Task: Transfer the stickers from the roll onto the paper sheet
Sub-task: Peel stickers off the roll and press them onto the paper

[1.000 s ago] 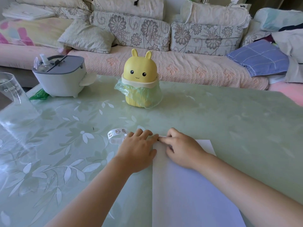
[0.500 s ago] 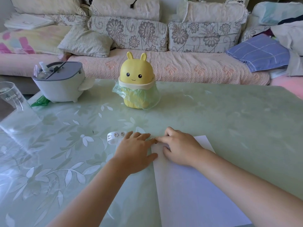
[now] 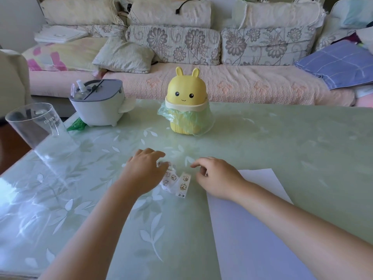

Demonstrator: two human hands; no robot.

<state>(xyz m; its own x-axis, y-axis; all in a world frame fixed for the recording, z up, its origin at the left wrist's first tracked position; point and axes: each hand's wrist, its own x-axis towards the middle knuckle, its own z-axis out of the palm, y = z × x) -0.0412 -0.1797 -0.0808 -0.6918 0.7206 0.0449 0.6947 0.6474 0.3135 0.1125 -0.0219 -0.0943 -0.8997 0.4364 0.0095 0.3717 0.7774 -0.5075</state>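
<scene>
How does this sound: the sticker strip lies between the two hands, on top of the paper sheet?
Not quite: the sticker strip lies between the left hand and right hand, but on the table beside the paper sheet, not on top of it. The head view shows this.

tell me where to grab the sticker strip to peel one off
Pinch the loose end of the sticker strip, probably coming from the right with the right hand: that end lifts off the table, while the left hand covers the roll end.
</scene>
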